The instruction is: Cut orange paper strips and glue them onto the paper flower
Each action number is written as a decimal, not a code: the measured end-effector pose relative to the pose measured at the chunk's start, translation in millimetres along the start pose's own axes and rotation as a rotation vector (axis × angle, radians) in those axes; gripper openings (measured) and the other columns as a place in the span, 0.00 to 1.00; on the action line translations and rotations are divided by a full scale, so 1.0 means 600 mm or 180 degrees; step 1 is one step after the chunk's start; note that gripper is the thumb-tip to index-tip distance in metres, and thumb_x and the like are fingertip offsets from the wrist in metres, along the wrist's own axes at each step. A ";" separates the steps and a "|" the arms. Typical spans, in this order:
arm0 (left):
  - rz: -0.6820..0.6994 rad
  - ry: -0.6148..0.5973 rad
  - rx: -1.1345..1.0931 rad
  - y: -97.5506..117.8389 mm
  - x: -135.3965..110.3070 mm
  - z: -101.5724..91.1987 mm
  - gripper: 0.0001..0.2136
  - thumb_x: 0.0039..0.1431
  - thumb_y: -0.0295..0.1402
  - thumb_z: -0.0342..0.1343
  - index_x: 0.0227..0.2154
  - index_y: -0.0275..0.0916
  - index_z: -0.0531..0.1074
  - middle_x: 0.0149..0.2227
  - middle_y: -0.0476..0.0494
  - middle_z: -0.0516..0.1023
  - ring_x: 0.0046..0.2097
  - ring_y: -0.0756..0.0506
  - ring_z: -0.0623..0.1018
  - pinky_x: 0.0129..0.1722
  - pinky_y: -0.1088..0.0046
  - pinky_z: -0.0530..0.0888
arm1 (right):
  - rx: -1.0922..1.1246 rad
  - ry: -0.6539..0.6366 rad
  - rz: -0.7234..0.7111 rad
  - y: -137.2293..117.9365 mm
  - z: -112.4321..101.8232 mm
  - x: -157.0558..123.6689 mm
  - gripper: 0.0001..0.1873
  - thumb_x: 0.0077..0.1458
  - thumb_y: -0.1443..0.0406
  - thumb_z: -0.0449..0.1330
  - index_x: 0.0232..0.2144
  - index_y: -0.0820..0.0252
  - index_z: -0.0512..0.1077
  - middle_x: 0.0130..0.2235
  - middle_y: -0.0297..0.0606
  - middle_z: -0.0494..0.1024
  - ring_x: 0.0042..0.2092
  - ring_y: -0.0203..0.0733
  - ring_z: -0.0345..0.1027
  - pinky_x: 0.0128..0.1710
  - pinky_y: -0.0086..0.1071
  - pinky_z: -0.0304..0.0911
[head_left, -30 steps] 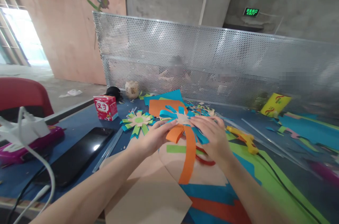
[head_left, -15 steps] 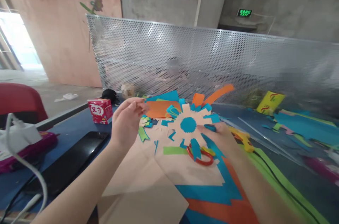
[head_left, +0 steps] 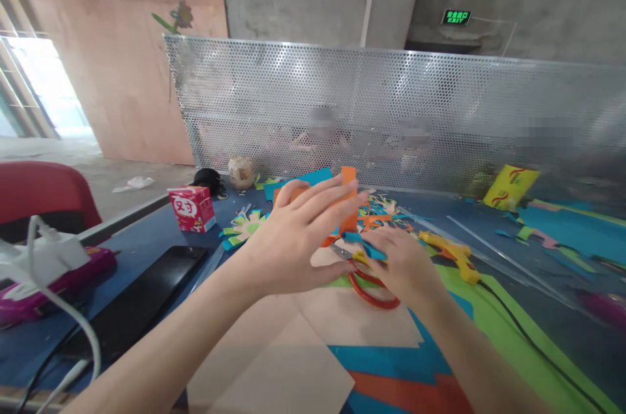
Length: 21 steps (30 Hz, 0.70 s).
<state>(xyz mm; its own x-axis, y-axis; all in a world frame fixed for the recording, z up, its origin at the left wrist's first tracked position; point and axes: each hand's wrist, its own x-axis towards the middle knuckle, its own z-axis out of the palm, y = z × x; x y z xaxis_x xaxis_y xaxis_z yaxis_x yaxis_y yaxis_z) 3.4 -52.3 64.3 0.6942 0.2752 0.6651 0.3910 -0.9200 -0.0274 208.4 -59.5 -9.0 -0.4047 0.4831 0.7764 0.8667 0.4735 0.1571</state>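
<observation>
My left hand (head_left: 303, 238) is open, its fingers stretched to the right in front of the papers. My right hand (head_left: 403, 264) is closed on a paper flower (head_left: 369, 248), of which mainly a blue edge shows; my left hand covers most of the rest. An orange paper strip (head_left: 349, 218) stands up beside it, and I cannot tell whether it is attached. Below lie scissors (head_left: 375, 300) with red handles, on pale paper sheets (head_left: 293, 355). Another paper flower (head_left: 247, 226) with a green centre rests left of my left hand.
To the right are a yellow glue gun (head_left: 454, 254) with its cord, green paper (head_left: 508, 323) and a yellow packet (head_left: 511, 187). At left lie a black phone (head_left: 147, 296), a red tissue pack (head_left: 192, 208) and a white charger (head_left: 46, 261). A perforated metal screen (head_left: 293, 88) stands behind.
My left hand has moved right and spread its fingers across the front of the flower. The flower in my right hand has turned from face-on to nearly edge-on.
</observation>
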 end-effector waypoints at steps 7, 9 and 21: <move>-0.0246 0.0034 0.0161 -0.016 -0.030 0.012 0.37 0.46 0.45 0.55 0.57 0.40 0.48 0.57 0.37 0.58 0.58 0.37 0.56 0.54 0.58 0.52 | -0.0576 0.0106 -0.0410 -0.005 -0.026 0.007 0.12 0.51 0.73 0.49 0.37 0.63 0.69 0.35 0.38 0.76 0.38 0.42 0.67 0.38 0.35 0.60; -0.0112 0.0071 0.0141 -0.014 -0.036 0.014 0.35 0.46 0.44 0.55 0.56 0.41 0.49 0.56 0.38 0.60 0.57 0.37 0.58 0.54 0.58 0.54 | -0.0796 0.0227 -0.0535 -0.006 -0.031 0.009 0.12 0.53 0.73 0.48 0.37 0.64 0.69 0.36 0.39 0.76 0.38 0.41 0.67 0.38 0.35 0.59; -0.0646 0.0771 -0.1224 0.003 -0.059 0.024 0.23 0.53 0.28 0.50 0.53 0.49 0.57 0.50 0.45 0.68 0.50 0.42 0.68 0.47 0.65 0.67 | -0.1475 0.0677 -0.0978 -0.021 -0.051 0.014 0.10 0.51 0.71 0.55 0.36 0.59 0.71 0.36 0.37 0.77 0.37 0.42 0.68 0.35 0.37 0.60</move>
<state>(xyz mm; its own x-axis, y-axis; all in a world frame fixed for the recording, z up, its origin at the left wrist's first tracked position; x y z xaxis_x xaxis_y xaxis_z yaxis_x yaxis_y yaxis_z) -11.5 -59.5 30.1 0.4490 0.4286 0.7840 0.2207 -0.9034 0.3675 202.7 -84.0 14.2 -0.6313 0.1941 0.7508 0.7754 0.1742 0.6069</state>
